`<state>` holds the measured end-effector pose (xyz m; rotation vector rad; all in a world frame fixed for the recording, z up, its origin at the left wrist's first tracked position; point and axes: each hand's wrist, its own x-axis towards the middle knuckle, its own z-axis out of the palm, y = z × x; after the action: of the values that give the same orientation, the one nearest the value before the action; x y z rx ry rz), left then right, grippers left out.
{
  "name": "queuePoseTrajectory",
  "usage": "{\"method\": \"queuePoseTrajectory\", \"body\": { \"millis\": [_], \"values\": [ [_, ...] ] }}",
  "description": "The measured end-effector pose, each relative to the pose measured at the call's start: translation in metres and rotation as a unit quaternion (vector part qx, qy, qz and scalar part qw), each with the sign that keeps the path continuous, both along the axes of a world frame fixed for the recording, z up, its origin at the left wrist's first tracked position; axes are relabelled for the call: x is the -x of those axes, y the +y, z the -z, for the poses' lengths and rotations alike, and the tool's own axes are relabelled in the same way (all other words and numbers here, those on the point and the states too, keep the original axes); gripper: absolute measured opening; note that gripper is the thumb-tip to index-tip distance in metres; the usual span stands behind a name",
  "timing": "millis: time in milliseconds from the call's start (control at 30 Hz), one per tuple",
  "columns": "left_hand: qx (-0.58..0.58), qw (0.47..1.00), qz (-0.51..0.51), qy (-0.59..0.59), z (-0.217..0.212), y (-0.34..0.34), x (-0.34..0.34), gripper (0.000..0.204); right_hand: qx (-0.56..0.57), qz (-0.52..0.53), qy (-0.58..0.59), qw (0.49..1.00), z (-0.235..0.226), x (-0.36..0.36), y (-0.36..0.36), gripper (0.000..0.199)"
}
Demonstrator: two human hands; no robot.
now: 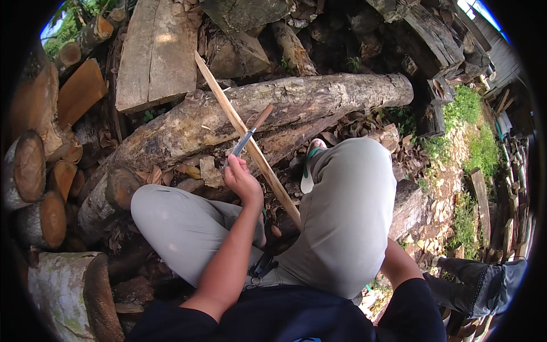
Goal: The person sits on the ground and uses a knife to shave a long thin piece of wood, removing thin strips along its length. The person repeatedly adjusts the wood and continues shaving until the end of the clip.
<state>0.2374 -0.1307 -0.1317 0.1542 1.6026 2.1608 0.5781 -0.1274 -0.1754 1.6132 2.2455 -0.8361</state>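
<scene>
My left hand (241,176) is closed on a knife (243,142), with its fingers at the blade end. The brown wooden handle points up and away from me. Just beyond my fingers, the knife crosses over a long, pale split stick (265,165); I cannot tell whether they touch. The stick slants over a log (273,100), its pointed far end beyond the log and its near end between my legs. My right forearm (397,263) passes behind my raised right knee (359,188), which hides my right hand.
Cut logs (50,219) are piled at the left, near a thick stump (68,293). A broad plank (159,54) and stacked timber (433,43) lie beyond the log. Dry leaves and grass (478,151) cover ground at the right. Dark trousers (478,288) appear at lower right.
</scene>
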Motion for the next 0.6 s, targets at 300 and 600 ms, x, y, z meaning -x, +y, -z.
{"method": "queuePoseTrajectory", "body": {
  "millis": [300,600],
  "values": [
    [-0.015,0.998,0.013,-0.066,0.012,0.004,0.009,0.042,0.085,-0.059,-0.086,0.991,-0.063,-0.015,0.073,0.04],
    [0.01,0.996,0.047,-0.069,0.006,-0.018,-0.003,0.039,-0.223,-0.12,0.144,0.957,-0.234,0.082,0.221,0.037]
  ]
}}
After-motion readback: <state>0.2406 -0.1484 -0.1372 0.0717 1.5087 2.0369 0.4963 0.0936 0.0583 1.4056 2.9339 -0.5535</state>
